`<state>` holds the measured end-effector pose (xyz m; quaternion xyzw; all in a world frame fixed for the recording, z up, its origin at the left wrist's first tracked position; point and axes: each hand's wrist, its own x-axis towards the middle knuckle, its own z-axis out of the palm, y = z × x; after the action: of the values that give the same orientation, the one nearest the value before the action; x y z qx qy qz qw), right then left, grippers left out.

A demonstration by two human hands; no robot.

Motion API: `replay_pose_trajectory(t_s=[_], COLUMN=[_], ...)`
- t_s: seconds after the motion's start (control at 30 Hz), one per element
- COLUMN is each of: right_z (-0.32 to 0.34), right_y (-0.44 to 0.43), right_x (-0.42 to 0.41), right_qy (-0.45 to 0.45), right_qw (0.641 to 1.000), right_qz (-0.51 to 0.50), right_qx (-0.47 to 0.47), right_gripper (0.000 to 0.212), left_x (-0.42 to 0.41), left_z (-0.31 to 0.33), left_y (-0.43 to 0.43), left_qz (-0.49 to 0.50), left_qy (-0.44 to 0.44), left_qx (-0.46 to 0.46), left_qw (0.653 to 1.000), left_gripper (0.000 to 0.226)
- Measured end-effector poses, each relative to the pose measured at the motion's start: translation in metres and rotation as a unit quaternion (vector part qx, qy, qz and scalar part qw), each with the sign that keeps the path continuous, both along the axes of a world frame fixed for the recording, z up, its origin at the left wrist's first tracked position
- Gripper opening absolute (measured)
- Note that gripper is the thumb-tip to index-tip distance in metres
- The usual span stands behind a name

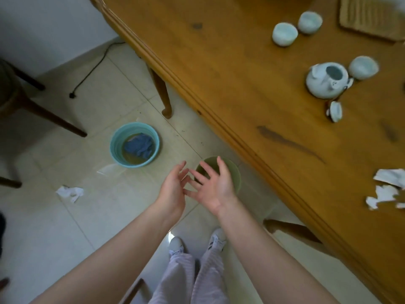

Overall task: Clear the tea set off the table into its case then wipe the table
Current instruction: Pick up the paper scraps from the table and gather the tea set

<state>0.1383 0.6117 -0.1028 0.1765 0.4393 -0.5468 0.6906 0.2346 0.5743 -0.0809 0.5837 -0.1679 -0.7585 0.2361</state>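
On the wooden table point(230, 69) at the right stand a pale blue teapot point(324, 84) without its lid, the lid point(335, 111) beside it, and three pale cups point(284, 34) point(309, 21) point(363, 67). Both hands are off the table, held over the floor. My left hand point(173, 189) and my right hand point(213, 185) have spread fingers, nearly touching, holding nothing. They hover above a green bin point(232, 170) on the floor. A teal basin point(134, 126) with murky water and a blue cloth point(138, 145) sits to the left.
A woven mat point(370, 16) lies at the table's far right corner. Crumpled white paper point(388, 187) lies near the table's right edge, another scrap point(70, 193) on the tiled floor. Dark chair legs point(43, 115) stand at left, and a cable point(92, 69) runs along the floor.
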Motion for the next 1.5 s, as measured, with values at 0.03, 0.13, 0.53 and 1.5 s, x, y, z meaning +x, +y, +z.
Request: replay_pose_trajectory(t_s=[0.03, 0.13, 0.53, 1.5], right_z=[0.018, 0.071, 0.186, 0.091], right_y=[0.006, 0.026, 0.132, 0.31], right_x=[0.001, -0.012, -0.161, -0.358], right_qy=[0.003, 0.001, 0.083, 0.773], right_qw=[1.0, 0.998, 0.974, 0.4], right_qz=[-0.003, -0.032, -0.182, 0.491], right_qx=[-0.013, -0.05, -0.105, 0.04], right_gripper=[0.065, 0.066, 0.05, 0.108], left_x=[0.001, -0.005, -0.146, -0.356], left_z=[0.016, 0.066, 0.16, 0.03], left_y=[0.006, 0.02, 0.096, 0.167], left_qz=[-0.004, -0.05, -0.33, -0.471], left_qy=[0.007, 0.028, -0.025, -0.272], left_qx=[-0.014, -0.077, -0.309, -0.726], left_qw=[1.0, 0.995, 0.891, 0.42], left_gripper=[0.035, 0.035, 0.026, 0.028])
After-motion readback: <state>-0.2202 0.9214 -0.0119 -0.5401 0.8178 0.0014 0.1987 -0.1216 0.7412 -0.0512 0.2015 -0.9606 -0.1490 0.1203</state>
